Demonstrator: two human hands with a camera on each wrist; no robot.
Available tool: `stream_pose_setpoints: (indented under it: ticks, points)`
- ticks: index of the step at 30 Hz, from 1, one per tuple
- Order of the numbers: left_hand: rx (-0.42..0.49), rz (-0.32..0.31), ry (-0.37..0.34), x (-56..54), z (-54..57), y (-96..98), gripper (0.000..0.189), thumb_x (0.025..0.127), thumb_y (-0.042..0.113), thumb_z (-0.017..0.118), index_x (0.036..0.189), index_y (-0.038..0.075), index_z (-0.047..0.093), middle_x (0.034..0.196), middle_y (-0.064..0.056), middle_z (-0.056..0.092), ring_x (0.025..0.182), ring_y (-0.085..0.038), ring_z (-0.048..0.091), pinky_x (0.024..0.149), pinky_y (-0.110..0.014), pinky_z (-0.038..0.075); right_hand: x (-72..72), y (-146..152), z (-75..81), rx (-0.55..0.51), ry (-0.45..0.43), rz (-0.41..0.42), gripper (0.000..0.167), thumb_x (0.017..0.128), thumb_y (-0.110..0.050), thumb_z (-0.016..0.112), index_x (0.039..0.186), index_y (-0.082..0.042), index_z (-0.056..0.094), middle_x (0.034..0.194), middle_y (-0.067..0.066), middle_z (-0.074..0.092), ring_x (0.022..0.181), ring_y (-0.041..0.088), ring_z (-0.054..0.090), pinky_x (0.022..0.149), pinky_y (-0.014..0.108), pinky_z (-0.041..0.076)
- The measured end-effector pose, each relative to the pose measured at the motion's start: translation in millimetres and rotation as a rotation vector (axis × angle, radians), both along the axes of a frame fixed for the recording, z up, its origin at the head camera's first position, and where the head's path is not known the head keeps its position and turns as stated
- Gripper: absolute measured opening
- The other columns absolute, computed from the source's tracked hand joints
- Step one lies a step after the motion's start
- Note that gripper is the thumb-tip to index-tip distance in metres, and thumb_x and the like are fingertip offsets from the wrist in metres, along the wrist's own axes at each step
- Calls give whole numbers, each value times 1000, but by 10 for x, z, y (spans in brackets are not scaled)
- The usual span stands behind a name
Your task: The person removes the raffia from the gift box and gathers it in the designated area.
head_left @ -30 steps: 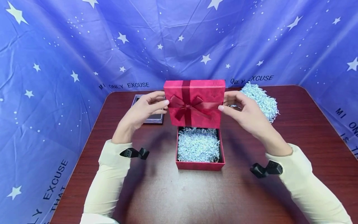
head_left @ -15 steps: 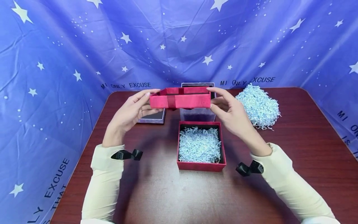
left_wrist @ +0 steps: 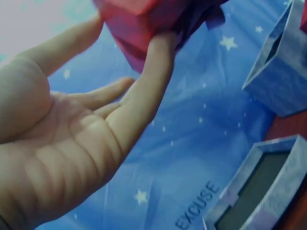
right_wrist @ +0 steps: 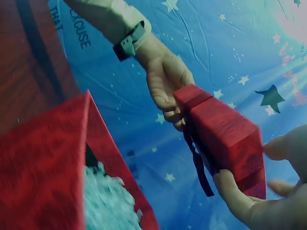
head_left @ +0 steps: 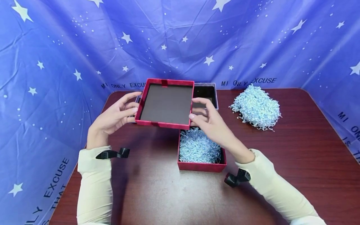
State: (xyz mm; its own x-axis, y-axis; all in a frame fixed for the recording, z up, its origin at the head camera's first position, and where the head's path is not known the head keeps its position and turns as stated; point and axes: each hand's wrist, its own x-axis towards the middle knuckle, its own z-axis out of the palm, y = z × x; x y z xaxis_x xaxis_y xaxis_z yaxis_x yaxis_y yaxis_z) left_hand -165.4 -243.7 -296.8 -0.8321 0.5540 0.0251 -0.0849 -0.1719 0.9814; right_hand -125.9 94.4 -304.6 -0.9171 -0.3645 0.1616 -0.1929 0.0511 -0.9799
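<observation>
A red gift box lid (head_left: 167, 103) is held up above the table, its dark inner side toward the head camera. My left hand (head_left: 113, 114) grips its left edge between thumb and fingers. At the opposite edge my right hand (head_left: 215, 126) pinches the lid. In the right wrist view a dark ribbon tail (right_wrist: 200, 167) hangs from the lid's outer side. Below and to the right stands the red box base (head_left: 201, 167), with pale blue shredded paper (head_left: 199, 147) inside; the lid and right hand cover part of it.
Behind the lid is a grey-purple box (head_left: 208, 85), partly hidden. A shallow grey-purple lid (left_wrist: 283, 203) lies at the back left. To the right sits a pile of pale blue shredded paper (head_left: 257, 107). A blue star-patterned cloth (head_left: 180, 37) surrounds the table (head_left: 295, 131).
The lid has turned from its bow side facing me to its inner side facing me. Both hands have carried it left, off the space above the box base.
</observation>
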Motion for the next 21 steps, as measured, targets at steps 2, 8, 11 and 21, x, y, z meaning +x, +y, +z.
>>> stream_pose_setpoints:
  ticks: [2, 8, 11, 21]
  points:
    - [5, -29, -6, 11, -53, -78, 59, 95, -10, 45, 147, 10, 28, 111, -8, 58, 94, -16, 66, 80, -29, 59, 30, -55, -12, -14, -50, 13, 57, 95, -8, 57, 144, -16, 29, 129, 17, 53, 96, 20, 66, 86, 38, 57]
    - [-2, -62, -1, 43, -193, -312, 57, 93, -14, 43, 145, 10, 36, 123, -8, 54, 103, -17, 64, 82, -28, 58, 117, -233, -57, 45, -124, 67, 73, 92, -14, 63, 150, -27, 22, 143, 9, 42, 106, 19, 64, 97, 41, 51]
    - [-33, -57, -2, 69, -239, -420, 58, 93, -14, 43, 145, 10, 36, 126, -8, 53, 106, -18, 64, 84, -29, 57, 159, -329, -103, 61, -142, 82, 75, 92, -18, 65, 151, -31, 20, 145, 6, 38, 113, 18, 61, 100, 43, 49]
    - [-51, -82, -15, 162, -400, -725, 59, 93, -16, 39, 146, 8, 32, 129, -8, 54, 110, -18, 63, 85, -32, 57, 281, -674, -272, 16, -203, 96, 79, 92, -14, 63, 152, -33, 15, 147, 4, 35, 114, 18, 60, 94, 37, 52]
